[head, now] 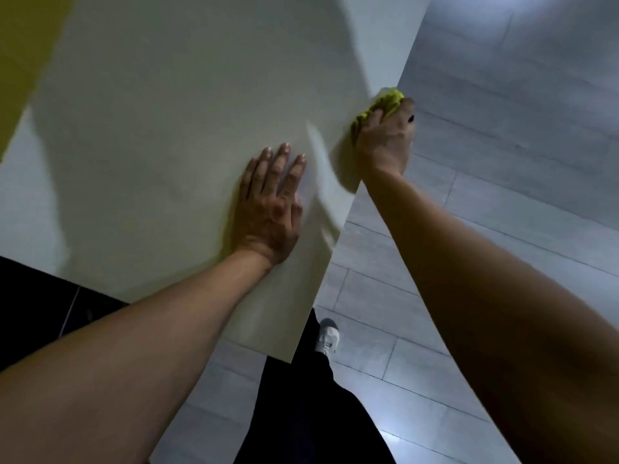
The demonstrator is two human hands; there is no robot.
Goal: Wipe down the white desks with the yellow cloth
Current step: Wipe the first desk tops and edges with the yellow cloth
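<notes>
We wipe the smooth white bench (174,105) edge: right hand (385,139) fingers grip the crumpled yellow cloth (382,103) (left hand (271,209) flat, fingers straight); next, likely sweep inward.

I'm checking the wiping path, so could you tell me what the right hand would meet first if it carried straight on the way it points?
Probably nothing: the right hand grips the yellow cloth at the white desk edge.

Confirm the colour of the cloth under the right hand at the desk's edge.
Yellow-green; the cloth shows bunched under the right hand in the head view.
</notes>
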